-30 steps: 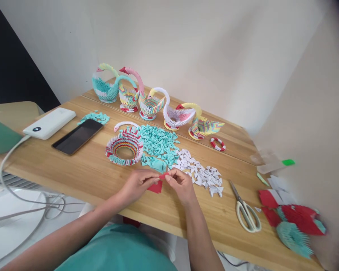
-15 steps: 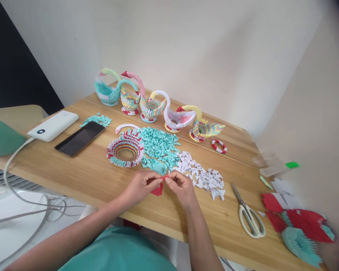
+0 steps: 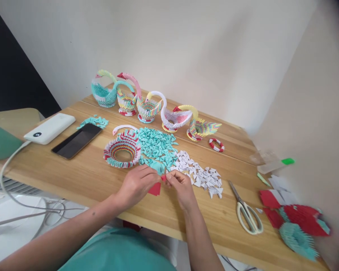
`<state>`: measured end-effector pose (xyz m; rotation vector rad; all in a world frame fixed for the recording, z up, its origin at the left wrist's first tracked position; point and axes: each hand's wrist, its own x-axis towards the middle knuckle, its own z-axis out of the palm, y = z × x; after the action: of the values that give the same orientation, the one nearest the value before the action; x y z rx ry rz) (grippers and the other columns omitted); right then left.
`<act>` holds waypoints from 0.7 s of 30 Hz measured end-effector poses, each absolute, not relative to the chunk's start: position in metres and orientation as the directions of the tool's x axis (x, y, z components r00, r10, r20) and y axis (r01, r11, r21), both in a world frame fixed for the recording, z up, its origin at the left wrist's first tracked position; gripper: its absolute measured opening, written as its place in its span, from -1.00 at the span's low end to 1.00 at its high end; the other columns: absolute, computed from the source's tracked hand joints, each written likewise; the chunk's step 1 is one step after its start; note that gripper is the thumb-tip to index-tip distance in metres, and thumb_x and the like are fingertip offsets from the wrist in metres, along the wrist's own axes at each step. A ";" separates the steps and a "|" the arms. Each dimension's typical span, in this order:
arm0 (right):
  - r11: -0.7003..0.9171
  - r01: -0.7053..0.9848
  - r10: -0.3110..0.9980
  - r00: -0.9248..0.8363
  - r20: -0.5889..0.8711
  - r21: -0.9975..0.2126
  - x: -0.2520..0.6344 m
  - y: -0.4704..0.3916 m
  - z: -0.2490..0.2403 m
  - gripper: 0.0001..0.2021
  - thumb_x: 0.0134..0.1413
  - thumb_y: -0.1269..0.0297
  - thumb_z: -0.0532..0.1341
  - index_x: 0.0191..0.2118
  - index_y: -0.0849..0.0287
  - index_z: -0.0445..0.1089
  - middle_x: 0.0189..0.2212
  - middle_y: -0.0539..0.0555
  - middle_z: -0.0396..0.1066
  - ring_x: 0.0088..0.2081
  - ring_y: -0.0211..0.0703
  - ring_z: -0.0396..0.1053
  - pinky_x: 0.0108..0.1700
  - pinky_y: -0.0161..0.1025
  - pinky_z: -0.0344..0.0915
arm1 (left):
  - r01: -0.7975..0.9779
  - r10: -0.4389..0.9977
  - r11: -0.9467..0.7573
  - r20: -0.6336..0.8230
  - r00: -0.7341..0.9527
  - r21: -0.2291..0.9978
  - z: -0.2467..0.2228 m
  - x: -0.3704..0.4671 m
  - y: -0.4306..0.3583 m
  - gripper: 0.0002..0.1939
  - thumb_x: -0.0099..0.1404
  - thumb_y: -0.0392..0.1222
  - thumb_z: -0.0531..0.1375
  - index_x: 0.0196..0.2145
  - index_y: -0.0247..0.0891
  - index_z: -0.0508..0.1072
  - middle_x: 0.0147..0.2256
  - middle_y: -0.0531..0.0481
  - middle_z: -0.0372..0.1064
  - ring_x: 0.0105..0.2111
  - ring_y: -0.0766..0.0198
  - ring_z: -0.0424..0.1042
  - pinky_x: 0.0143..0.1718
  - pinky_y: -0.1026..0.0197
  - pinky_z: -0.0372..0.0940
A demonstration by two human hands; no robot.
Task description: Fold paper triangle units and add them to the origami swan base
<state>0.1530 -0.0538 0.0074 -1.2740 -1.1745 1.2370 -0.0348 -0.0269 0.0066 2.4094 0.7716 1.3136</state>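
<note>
A small folded piece of red paper (image 3: 163, 177) is pinched between the thumb and fingers of my right hand (image 3: 181, 185). My left hand (image 3: 137, 184) is closed, its fingertips meeting the same piece from the left, with the back of the hand covering its thumb. Partly under my left fingers, red paper sheets (image 3: 154, 189) lie on the table. Just beyond my hands is a heap of folded teal paper pieces (image 3: 156, 142), and folded white pieces (image 3: 206, 177) spread to the right. A round, multicoloured paper bowl (image 3: 110, 152) sits left of the heap, a white curved paper neck (image 3: 125, 127) behind it.
Several paper swans (image 3: 176, 119) line the back of the wooden table (image 3: 96, 184). A red-and-white paper ring (image 3: 216, 145) lies near them. Scissors (image 3: 247, 214) and red paper scraps (image 3: 305, 222) are at right. A phone (image 3: 77, 141) and white power bank (image 3: 50, 128) are at left.
My left hand has turned over, its back now facing up and its fingers lying across the red piece. My right hand keeps its pinch. The view has shifted slightly.
</note>
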 end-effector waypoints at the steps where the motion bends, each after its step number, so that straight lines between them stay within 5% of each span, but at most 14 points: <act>1: -0.072 0.001 0.997 0.010 -0.072 -0.997 0.153 -0.054 0.007 -0.71 0.05 0.10 0.29 -0.54 0.17 0.39 -0.63 -0.06 0.30 -0.54 -0.30 0.15 -0.43 -0.31 0.07 | 0.322 0.547 -0.836 0.705 0.451 0.444 0.007 -0.034 -0.026 -0.76 0.41 -0.25 0.06 -0.33 -0.26 0.51 -0.38 -0.07 0.49 -0.35 0.27 0.41 -0.28 0.24 0.27; 21: -0.099 0.016 0.994 -0.038 -0.100 -0.995 0.152 -0.054 0.010 -0.66 0.02 0.01 0.28 -0.56 0.17 0.36 -0.67 -0.06 0.28 -0.58 -0.29 0.15 -0.46 -0.32 0.11 | 0.323 0.341 -0.932 0.685 0.644 0.161 0.022 -0.040 -0.014 -0.79 0.42 -0.31 0.05 -0.32 -0.27 0.46 -0.33 -0.02 0.50 -0.34 0.28 0.36 -0.33 0.18 0.09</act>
<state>0.1515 -0.0537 0.0096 -1.2740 -1.1995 1.3053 -0.0400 -0.0144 0.0218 2.8265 0.5719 1.1857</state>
